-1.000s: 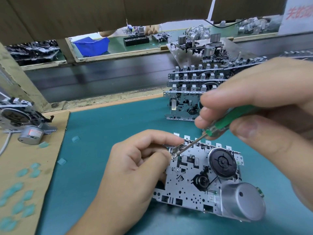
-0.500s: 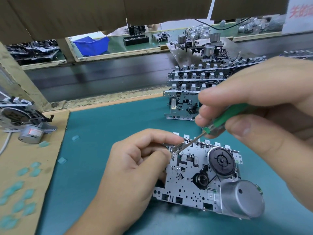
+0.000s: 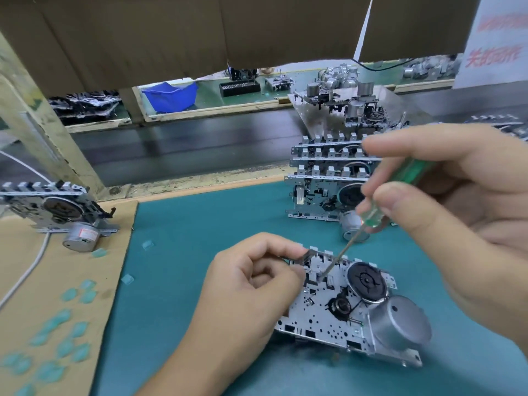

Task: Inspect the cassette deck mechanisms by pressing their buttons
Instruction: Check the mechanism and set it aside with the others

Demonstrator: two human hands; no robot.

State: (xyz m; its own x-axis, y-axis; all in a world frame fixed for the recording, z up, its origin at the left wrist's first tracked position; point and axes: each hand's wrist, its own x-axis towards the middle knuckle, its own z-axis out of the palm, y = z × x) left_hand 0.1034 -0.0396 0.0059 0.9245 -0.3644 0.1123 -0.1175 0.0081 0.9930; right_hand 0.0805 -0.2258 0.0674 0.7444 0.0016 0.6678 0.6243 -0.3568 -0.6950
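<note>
Fingers of the left hand (image 3: 251, 284) curl on the cassette mechanism (image 3: 343, 307); right hand (image 3: 445, 201) pinches a screwdriver (image 3: 371, 215).

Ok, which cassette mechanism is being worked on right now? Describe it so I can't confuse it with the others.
On the teal mat, skip the stack of mechanisms at its far edge; take the single cassette mechanism lying flat nearest the camera. The left hand grips its left end and the right hand holds a green-handled screwdriver whose tip is on it. Its big silver motor faces up.
</note>
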